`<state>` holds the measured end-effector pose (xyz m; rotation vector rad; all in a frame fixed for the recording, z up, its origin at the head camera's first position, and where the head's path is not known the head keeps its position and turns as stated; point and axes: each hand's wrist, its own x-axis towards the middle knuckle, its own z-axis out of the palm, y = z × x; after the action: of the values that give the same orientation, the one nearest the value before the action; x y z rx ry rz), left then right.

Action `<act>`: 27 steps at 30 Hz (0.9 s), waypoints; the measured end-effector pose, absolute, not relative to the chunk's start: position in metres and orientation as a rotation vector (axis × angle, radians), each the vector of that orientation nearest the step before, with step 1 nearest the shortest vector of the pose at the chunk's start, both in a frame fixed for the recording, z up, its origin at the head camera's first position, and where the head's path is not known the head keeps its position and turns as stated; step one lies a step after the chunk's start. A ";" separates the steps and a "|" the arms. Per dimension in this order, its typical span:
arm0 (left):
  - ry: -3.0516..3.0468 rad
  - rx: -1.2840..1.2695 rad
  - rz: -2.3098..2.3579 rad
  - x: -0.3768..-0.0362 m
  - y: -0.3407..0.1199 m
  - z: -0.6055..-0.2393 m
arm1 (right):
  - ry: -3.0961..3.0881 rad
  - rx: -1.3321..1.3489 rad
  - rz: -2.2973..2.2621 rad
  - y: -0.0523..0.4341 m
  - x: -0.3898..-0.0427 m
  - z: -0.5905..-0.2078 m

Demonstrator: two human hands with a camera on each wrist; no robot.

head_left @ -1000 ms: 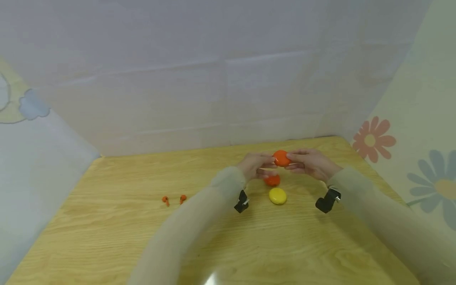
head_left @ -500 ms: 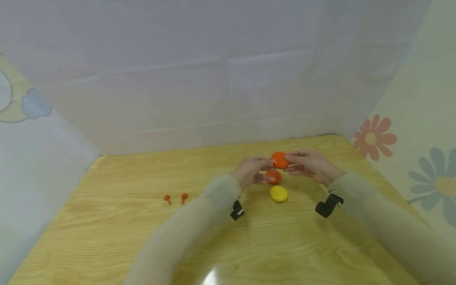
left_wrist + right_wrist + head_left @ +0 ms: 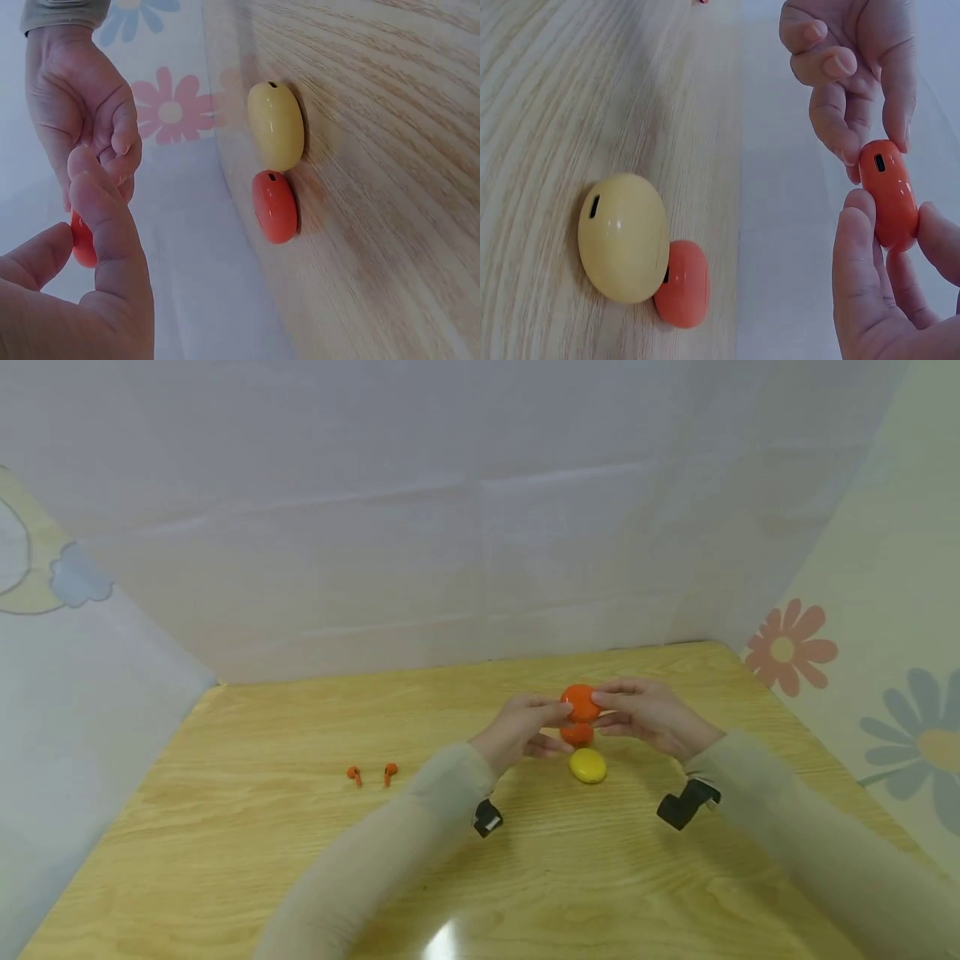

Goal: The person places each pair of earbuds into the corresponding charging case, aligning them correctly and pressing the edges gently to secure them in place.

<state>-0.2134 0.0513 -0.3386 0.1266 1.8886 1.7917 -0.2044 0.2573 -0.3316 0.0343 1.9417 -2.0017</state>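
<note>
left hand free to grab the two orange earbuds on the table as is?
Probably not yet: the left hand pinches the orange case together with the right hand. The earbuds lie unobstructed on the table to its left.

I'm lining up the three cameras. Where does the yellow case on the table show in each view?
Head: yellow case lies centre-right on the table, below both hands.
Left wrist: yellow case upper centre, above the orange case lying on the table.
Right wrist: yellow case lower left, partly covering that orange case.
Shared landmark: the orange case on the table beside it.
</note>
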 end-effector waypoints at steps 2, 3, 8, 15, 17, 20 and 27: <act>1.888 0.122 1.802 -0.212 0.049 -0.340 | 1.948 0.019 -1.999 0.254 -0.202 -0.332; 1.887 0.118 1.808 -0.211 0.048 -0.341 | 1.949 0.009 -2.000 0.252 -0.201 -0.332; 1.896 0.078 1.826 -0.206 0.042 -0.343 | 1.955 0.003 -1.993 0.246 -0.198 -0.334; 1.908 0.077 1.840 -0.201 0.034 -0.344 | 1.910 -0.017 -2.055 0.239 -0.194 -0.337; 1.913 0.093 1.840 -0.200 0.031 -0.345 | 1.913 -0.029 -2.045 0.237 -0.192 -0.338; 1.911 0.117 1.851 -0.198 0.028 -0.346 | 1.944 -0.049 -1.994 0.234 -0.190 -0.340; 1.921 0.122 1.889 -0.195 0.020 -0.348 | 1.977 -0.088 -1.963 0.221 -0.185 -0.340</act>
<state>-0.1954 0.0197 -0.3481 0.1224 1.9205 1.8894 -0.1849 0.2215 -0.3403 -0.0876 1.9773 -1.9629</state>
